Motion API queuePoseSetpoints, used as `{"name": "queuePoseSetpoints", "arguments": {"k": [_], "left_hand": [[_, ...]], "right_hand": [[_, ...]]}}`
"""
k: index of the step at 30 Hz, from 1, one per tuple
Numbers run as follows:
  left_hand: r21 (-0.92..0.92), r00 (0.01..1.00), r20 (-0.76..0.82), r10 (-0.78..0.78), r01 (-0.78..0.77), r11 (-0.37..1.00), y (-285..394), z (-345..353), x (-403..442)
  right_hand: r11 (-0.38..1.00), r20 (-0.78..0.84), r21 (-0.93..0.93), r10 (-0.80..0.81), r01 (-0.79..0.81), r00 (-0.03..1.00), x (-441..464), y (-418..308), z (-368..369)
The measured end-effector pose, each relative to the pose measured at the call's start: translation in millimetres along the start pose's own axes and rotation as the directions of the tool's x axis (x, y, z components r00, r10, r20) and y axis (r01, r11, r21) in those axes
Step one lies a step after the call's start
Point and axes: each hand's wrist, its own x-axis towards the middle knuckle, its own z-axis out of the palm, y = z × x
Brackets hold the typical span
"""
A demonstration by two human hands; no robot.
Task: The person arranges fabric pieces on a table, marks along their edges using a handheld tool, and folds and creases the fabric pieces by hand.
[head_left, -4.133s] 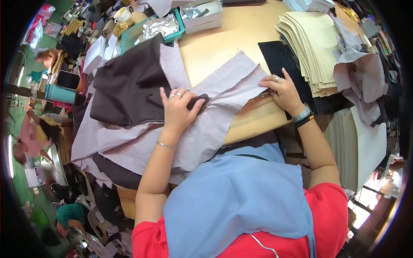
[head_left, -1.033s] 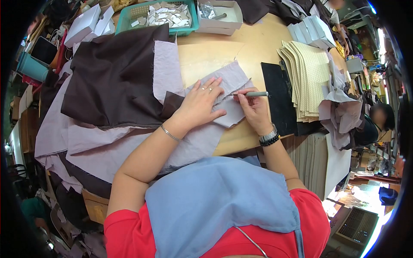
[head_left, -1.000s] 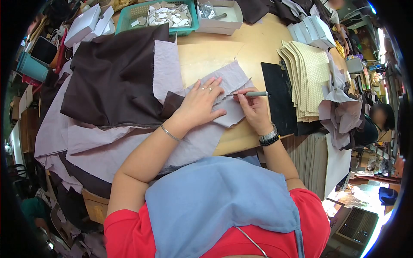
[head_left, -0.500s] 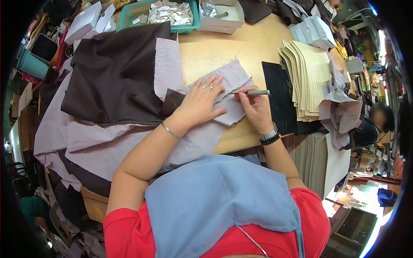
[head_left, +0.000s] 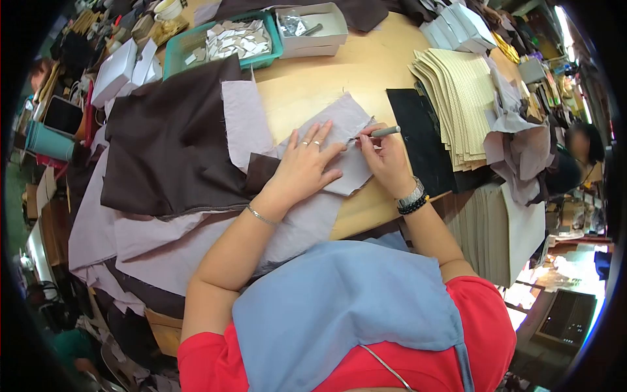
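My left hand (head_left: 304, 160) lies flat with fingers spread on a pale lilac-grey fabric piece (head_left: 341, 117), pressing it against the wooden table (head_left: 366, 59). My right hand (head_left: 390, 161) is closed around a grey pen (head_left: 386, 131). The pen is tilted, and its tip is near the fabric edge close to my left fingertips; exact contact is too small to tell. Dark brown cloth (head_left: 170, 144) with a lilac-grey underside lies folded to the left of my left hand. More lilac-grey fabric (head_left: 304, 215) spreads under my left forearm.
A green basket (head_left: 171, 62) of small pale pieces and a white box (head_left: 313, 47) stand at the back. To the right lie a black sheet (head_left: 418, 140), a stack of cream textured sheets (head_left: 460, 104) and crumpled fabric (head_left: 522, 140). A person (head_left: 575, 157) is at far right.
The camera view has turned slightly. The pen's rear end now points more upward, and its tip has shifted a little along the fabric edge. My left hand stays pressed on the fabric.
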Motion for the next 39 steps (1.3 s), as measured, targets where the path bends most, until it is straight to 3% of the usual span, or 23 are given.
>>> {"name": "queuePoseSetpoints", "arguments": {"k": [3,18,21,24,28,31,34,39], "left_hand": [[0.008,1.000,0.020,-0.002,0.002,1.000,0.2,-0.9,0.3],[0.015,0.995,0.073,-0.072,0.071,0.997,3.5,-4.2,2.4],[0.016,0.989,0.084,-0.123,0.122,0.992,4.6,-6.7,3.2],[0.032,0.988,0.080,-0.133,0.131,0.991,2.8,-6.3,2.5],[0.045,0.988,0.080,-0.134,0.131,0.990,2.4,-6.3,1.7],[0.042,0.986,0.090,-0.140,0.137,0.990,3.3,-7.3,2.5],[0.043,0.986,0.087,-0.141,0.138,0.990,3.1,-6.7,2.0],[0.032,0.988,0.077,-0.133,0.131,0.991,2.3,-5.5,1.2]], "right_hand": [[0.994,-0.099,-0.011,-0.107,0.106,0.989,1.4,0.5,4.9],[0.963,-0.187,-0.228,-0.186,0.142,0.965,16.2,1.6,-5.0],[0.977,-0.216,-0.184,-0.151,0.112,0.965,16.8,8.5,-5.8],[0.951,-0.253,-0.286,-0.192,0.116,0.948,19.0,23.9,-11.9],[0.977,-0.315,-0.209,-0.040,-0.028,0.948,27.5,34.0,-38.1],[1.000,-0.288,-0.027,-0.002,-0.006,0.957,22.3,25.9,-34.3],[0.997,-0.186,0.025,-0.065,0.071,0.980,11.6,13.1,-21.1],[0.997,-0.129,0.043,-0.054,0.060,0.990,7.5,13.9,-19.0]]}}
